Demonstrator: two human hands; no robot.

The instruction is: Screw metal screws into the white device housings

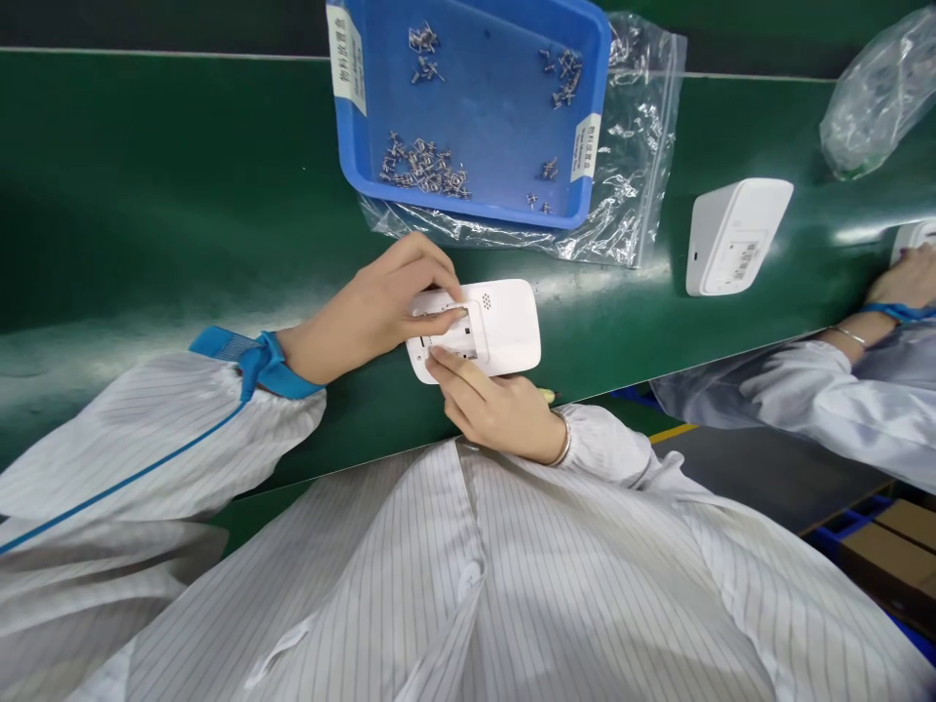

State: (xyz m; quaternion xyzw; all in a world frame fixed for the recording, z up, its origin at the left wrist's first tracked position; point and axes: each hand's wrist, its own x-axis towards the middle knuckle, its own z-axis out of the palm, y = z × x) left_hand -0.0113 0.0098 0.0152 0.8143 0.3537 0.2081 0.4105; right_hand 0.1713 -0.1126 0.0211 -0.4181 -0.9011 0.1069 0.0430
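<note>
A: Where is the white device (516, 336) lying?

B: On the green bench (182, 195), on the person's side of the blue tray (483, 107), near it but not touching. Its recess (460, 341) is facing up.

A: Left hand (366, 307)?

B: Coming in from the left of the tray's near edge. Fingers are curling, the thumb is reaching over the recess, and the gap between them is looking narrow. Cannot tell whether they are pinching a small part. A blue wristband (282, 370) is circling that wrist.

A: Right hand (504, 409)?

B: On the side of the device away from the tray. Fingers are lying close together, tips pressing at the recess. Thumb is hiding; cannot tell whether the hand is gripping.

A: Contents of the tray?

B: Small metal pieces (431, 168) are lying in separate clusters, the largest gathering in the near left corner. A clear bag (643, 146) is spreading beneath the tray, showing past its right and near sides.

A: Farther right of the tray?

B: A second white device (738, 239) is resting on the bench. Well beyond it, a co-worker's hand (907, 278) is touching another white unit (907, 237).
</note>
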